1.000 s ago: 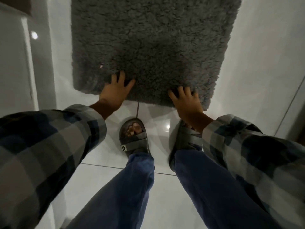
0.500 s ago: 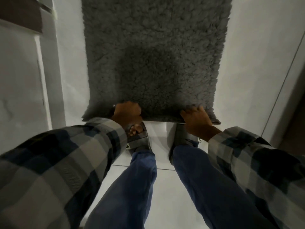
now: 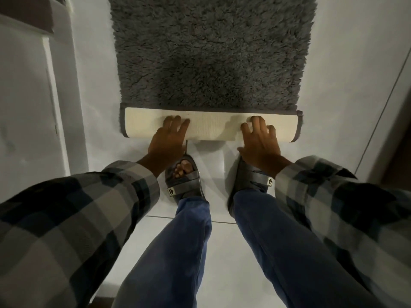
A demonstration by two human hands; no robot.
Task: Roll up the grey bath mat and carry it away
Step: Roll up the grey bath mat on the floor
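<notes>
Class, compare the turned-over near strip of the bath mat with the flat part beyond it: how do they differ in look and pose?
The turned-over strip shows a pale cream, finely woven backing; the flat part shows dark grey shaggy pile. The strip curls over under the left hand and right hand; the flat part lies untouched on the floor. Both span the same width.

Single head view, steeply downward, close over floor (image 3: 347, 85).

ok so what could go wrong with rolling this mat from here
1. The left hand and right hand lie flat with open fingers on the pale backing, so the first turn could spring back.
2. Uneven pushing may skew the roll on the grey bath mat.
3. The glossy tile floor could let the mat slide instead of rolling.
</notes>
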